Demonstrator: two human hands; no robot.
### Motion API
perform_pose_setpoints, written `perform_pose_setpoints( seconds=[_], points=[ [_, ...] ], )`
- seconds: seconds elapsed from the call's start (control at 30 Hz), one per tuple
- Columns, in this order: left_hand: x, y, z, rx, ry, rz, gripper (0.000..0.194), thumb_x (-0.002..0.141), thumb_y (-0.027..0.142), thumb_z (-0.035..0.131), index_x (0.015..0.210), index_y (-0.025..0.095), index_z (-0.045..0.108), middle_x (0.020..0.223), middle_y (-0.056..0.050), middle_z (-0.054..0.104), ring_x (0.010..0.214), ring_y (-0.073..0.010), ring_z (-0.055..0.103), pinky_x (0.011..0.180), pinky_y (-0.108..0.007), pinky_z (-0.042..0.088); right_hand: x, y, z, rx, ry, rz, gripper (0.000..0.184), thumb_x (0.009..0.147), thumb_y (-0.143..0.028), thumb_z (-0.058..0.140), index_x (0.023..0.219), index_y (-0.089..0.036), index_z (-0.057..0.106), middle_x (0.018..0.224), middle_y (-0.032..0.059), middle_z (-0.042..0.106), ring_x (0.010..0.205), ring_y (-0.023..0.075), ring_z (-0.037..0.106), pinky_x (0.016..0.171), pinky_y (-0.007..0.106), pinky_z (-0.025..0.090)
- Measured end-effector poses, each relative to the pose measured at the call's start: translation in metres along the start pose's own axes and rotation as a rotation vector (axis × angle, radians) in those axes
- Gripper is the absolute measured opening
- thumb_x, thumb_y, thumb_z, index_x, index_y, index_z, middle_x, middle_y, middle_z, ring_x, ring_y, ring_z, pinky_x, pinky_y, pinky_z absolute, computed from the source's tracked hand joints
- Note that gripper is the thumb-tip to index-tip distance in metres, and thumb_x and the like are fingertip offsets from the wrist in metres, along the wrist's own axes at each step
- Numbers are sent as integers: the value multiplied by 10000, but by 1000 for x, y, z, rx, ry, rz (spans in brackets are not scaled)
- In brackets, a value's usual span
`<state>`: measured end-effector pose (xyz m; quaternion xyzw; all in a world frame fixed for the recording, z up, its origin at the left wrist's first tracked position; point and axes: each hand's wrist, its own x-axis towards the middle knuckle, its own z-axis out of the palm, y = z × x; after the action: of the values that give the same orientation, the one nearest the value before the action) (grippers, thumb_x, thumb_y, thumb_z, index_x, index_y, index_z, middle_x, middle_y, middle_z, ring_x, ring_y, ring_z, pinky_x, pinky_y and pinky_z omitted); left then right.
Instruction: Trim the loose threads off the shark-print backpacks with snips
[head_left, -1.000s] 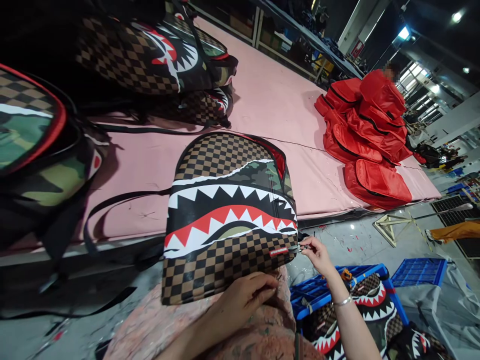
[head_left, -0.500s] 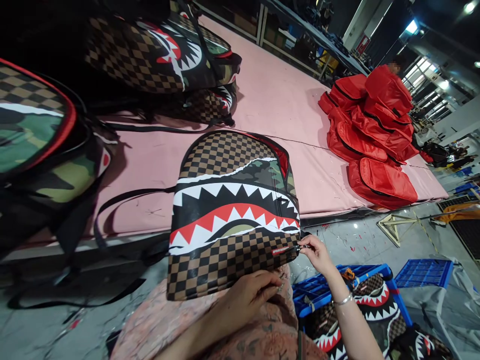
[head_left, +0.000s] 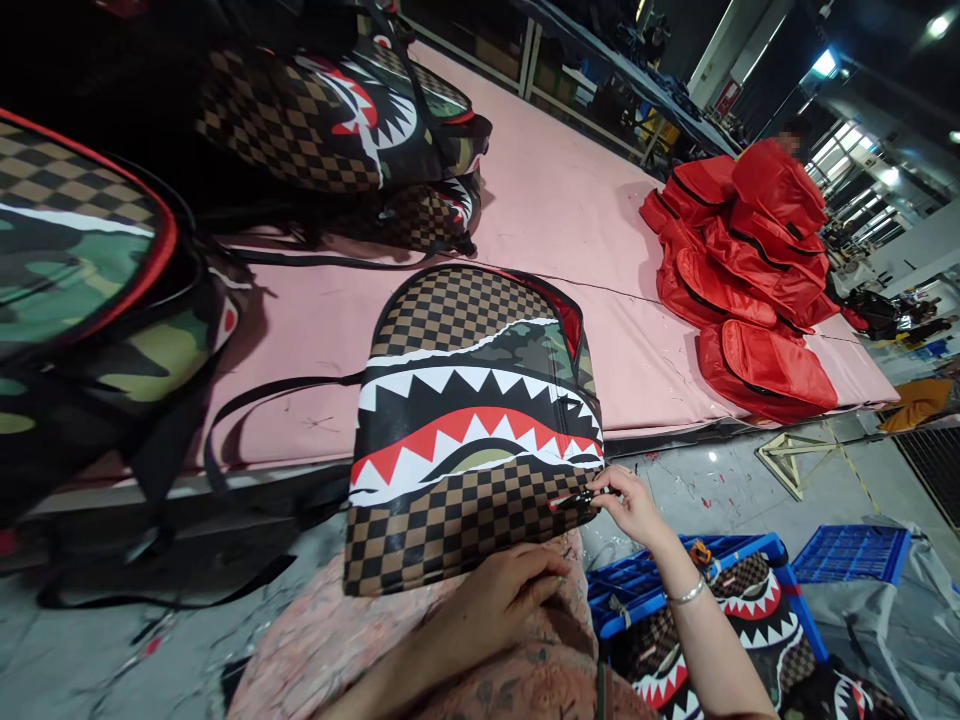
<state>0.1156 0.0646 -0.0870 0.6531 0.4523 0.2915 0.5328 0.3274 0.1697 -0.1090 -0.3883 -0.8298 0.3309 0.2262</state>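
Overhanging pink table (head_left: 555, 180), checkered bag (head_left: 465, 390) above grey floor (head_left: 697, 480).

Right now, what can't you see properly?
All in the head view:
- Small thing in the right hand: too tiny, partly behind fingers.
- Under the left hand: the hand covers it.
- Leftmost bag: cut off by the left edge.
- Far person: blurred, behind red bags.
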Motion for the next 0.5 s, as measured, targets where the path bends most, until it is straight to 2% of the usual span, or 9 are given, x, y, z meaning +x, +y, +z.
perform_pose_setpoints(
  seconds=[0.2, 0.3, 0.4, 0.5],
  points=[
    [-3, -3, 1, -9, 30, 7, 233, 832, 268, 430, 886, 214, 650, 863, -18, 669, 805, -153, 604, 730, -236, 452, 9, -17, 3, -22, -55, -47, 94, 833, -208, 531, 860, -204, 621, 796, 36, 613, 771, 177, 543, 742, 318, 404],
    [-4, -5, 1, 0, 31, -5, 220, 832, 257, 435, 874, 210, 646, 872, -22, 666, 812, -152, 606, 724, -230, 455, 7, -19, 8, 16, -28, -20, 85, 822, -215, 542, 834, -206, 626, 779, 34, 611, 774, 182, 540, 748, 324, 400],
    [-8, -7, 0, 44, 56, 18, 201, 830, 227, 436, 864, 212, 634, 870, -19, 662, 813, -143, 607, 719, -215, 461, 1, -13, 17, 230, 125, 119, 78, 781, -271, 594, 808, -201, 617, 765, 21, 599, 732, 165, 540, 682, 288, 419],
    [-14, -17, -2, 165, 158, 88, 222, 857, 250, 399, 907, 230, 615, 852, -21, 658, 783, -131, 613, 686, -193, 475, -5, 5, 30, 583, 409, 306, 187, 773, -372, 598, 850, -202, 588, 760, 3, 576, 633, 121, 517, 578, 240, 419]
  ],
)
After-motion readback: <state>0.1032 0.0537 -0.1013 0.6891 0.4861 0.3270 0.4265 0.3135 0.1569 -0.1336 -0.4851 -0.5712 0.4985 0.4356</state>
